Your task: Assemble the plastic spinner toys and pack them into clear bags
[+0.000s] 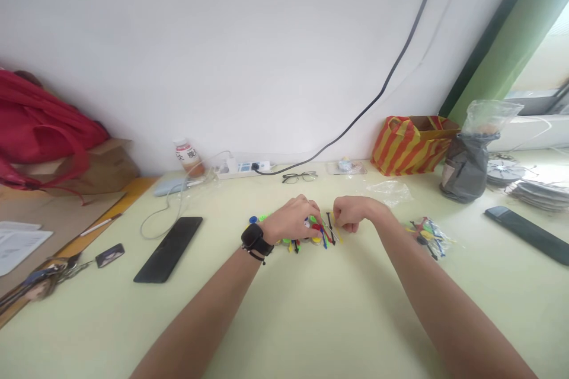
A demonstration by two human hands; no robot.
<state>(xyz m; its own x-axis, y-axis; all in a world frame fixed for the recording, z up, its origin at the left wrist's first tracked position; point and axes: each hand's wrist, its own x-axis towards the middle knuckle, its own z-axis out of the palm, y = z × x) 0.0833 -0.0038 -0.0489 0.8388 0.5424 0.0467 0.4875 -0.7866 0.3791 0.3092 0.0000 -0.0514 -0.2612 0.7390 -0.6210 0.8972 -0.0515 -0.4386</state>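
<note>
Small colourful plastic pieces (294,246) lie in a cluster at the middle of the table, some round and some thin and arrow-shaped. My left hand (296,217), with a black watch on its wrist, reaches over this cluster with its fingers bent down among the pieces. Its fingertips are close to a red piece and a blue arrow-shaped piece (324,239); what they grip is too small to make out. At the cluster's right end, beside a black arrow-shaped piece (330,227), my right hand (353,212) is closed with curled fingers. Anything inside it is hidden.
Right of my hands lies a clear bag of similar pieces (429,235). Eyeglasses (300,177), a power strip (242,170) and a bottle (189,157) stand along the wall. A black phone (169,250) lies left, a striped bag (411,145) back right.
</note>
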